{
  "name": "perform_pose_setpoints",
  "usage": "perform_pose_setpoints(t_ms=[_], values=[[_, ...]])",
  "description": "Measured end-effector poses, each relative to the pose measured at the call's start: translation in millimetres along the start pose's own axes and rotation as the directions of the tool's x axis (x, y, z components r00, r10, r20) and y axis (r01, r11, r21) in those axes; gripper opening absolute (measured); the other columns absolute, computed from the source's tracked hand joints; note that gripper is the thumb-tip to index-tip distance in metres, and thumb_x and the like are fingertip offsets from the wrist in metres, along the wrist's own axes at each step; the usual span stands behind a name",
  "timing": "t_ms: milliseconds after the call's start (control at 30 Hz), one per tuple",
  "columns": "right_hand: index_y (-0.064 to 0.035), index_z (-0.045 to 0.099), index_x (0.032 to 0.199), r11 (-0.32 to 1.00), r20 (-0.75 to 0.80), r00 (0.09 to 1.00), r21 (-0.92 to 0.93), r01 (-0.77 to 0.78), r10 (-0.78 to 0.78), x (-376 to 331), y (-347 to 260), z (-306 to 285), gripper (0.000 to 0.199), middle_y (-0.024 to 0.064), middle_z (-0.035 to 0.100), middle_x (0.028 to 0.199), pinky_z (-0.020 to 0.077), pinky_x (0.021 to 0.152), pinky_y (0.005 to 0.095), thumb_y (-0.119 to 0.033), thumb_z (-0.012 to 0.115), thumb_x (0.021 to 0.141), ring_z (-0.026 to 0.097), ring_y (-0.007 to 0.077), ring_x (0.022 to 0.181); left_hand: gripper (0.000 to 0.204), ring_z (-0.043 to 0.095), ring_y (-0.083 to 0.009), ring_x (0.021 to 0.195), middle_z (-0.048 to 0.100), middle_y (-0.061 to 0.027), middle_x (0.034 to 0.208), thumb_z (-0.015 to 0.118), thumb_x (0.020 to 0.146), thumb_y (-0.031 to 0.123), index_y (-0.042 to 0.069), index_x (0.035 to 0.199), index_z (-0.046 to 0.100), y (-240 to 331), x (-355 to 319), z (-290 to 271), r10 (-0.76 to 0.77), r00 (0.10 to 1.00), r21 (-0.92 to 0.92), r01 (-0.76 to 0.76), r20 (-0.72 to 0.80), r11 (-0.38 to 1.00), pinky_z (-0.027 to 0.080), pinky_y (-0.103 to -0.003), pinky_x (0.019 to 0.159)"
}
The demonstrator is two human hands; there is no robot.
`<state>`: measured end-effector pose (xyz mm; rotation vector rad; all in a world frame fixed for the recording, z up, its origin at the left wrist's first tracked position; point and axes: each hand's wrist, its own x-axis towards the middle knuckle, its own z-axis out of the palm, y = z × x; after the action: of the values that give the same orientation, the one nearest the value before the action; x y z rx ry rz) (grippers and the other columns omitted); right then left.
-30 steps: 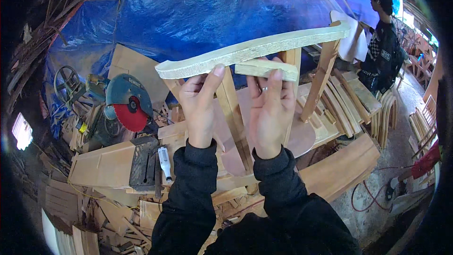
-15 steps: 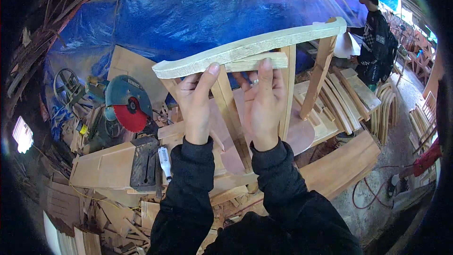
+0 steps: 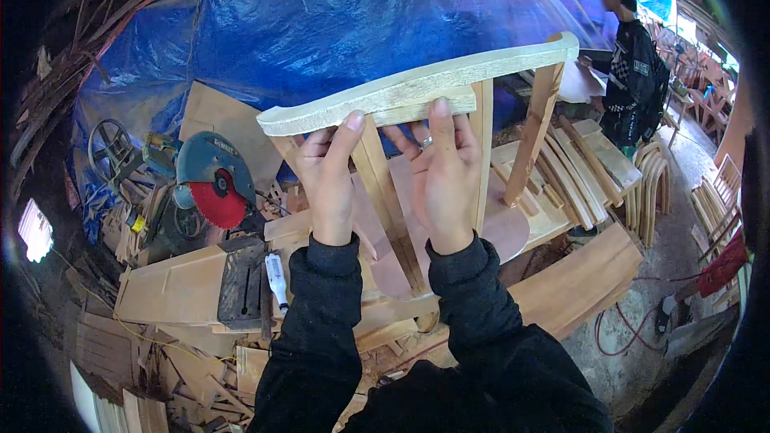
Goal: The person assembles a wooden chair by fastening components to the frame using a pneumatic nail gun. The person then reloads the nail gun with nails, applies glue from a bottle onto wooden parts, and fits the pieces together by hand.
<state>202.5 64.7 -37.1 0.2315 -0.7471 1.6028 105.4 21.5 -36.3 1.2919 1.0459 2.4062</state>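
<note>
A curved pale wooden rail [image 3: 321, 110] runs across the middle, joined to upright slats [image 3: 383, 192] of a chair-like frame that stands on a rounded wooden panel [image 3: 513, 228]. Against the rail's lower edge lies a short wood strip [image 3: 461, 101]. My right hand [image 3: 443, 184] pinches this strip, thumb on its near face and fingers behind, a ring on one finger. My left hand [image 3: 330, 184] is closed on the rail beside the strip's left end. Its thumb presses the near side; its other fingers are partly hidden behind the rail and a slat.
A circular saw with a red blade [image 3: 218, 200] stands at left, near a white bottle [image 3: 277, 281]. Wood pieces [image 3: 573, 180] lie on the bench at right. Beyond them stands another person [image 3: 630, 72]. A blue tarp [image 3: 321, 24] hangs behind; offcuts litter the lower left.
The view has shifted slightly, so the frame and strip appear a little further left. Both hands keep their grips. The other person's arm has moved slightly.
</note>
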Motion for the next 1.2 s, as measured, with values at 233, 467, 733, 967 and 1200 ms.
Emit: perform_pose_setpoints(t_ms=[233,467,733,967,1200], values=[[-0.0020,0.055,0.107,0.998,0.060,0.996,0.012,-0.061,0.060,6,10,-11,0.028,0.0066,0.060,0.100,0.0538,0.080,0.0329,-0.026,0.051,0.094,0.059,0.0140,0.088,0.025,0.055,-0.0066,0.081,0.065,-0.0035,0.094,0.068,0.082,0.017,0.000,0.101,0.065,1,2,-7,0.001,1.000,0.012,-0.001,0.024,1.000,0.041,-0.021,0.075],[-0.0015,0.056,0.100,0.996,0.002,0.996,0.032,-0.085,0.085,7,1,-4,0.025,0.0013,0.059,0.086,0.0555,0.076,0.0309,-0.025,0.051,0.094,0.054,0.0060,0.073,0.024,0.056,-0.0061,0.078,0.066,-0.0032,0.092,0.069,0.081,0.015,0.001,0.100,0.066,3,2,-1,0.040,0.999,0.045,-0.041,0.037,0.998,0.042,-0.020,0.071],[-0.0010,0.054,0.103,0.997,0.068,0.995,0.025,-0.072,0.071,11,-1,-6,0.027,0.0060,0.062,0.092,0.0550,0.076,0.0306,-0.027,0.049,0.095,0.062,0.0124,0.083,0.022,0.057,-0.0073,0.079,0.066,-0.0044,0.092,0.068,0.081,0.013,0.000,0.100,0.066,-1,7,-10,0.008,0.997,0.075,-0.014,0.075,0.997,0.043,-0.021,0.074],[-0.0054,0.054,0.108,0.999,0.044,0.998,0.007,-0.033,0.032,9,2,-10,0.030,0.0042,0.060,0.102,0.0488,0.079,0.0300,-0.031,0.055,0.092,0.058,0.0130,0.092,0.022,0.058,-0.0081,0.081,0.066,-0.0052,0.093,0.067,0.082,0.013,0.000,0.099,0.066,7,0,5,0.055,0.996,0.071,-0.059,0.064,0.996,0.043,-0.022,0.075],[-0.0067,0.054,0.110,0.998,0.076,0.996,0.043,-0.055,0.052,9,5,-5,0.028,0.0013,0.060,0.103,0.0444,0.082,0.0287,-0.018,0.063,0.087,0.056,0.0107,0.095,0.022,0.058,-0.0081,0.080,0.066,-0.0052,0.093,0.068,0.082,0.013,0.000,0.100,0.066,6,2,0,0.035,0.997,0.070,-0.039,0.069,0.997,0.043,-0.022,0.075]])
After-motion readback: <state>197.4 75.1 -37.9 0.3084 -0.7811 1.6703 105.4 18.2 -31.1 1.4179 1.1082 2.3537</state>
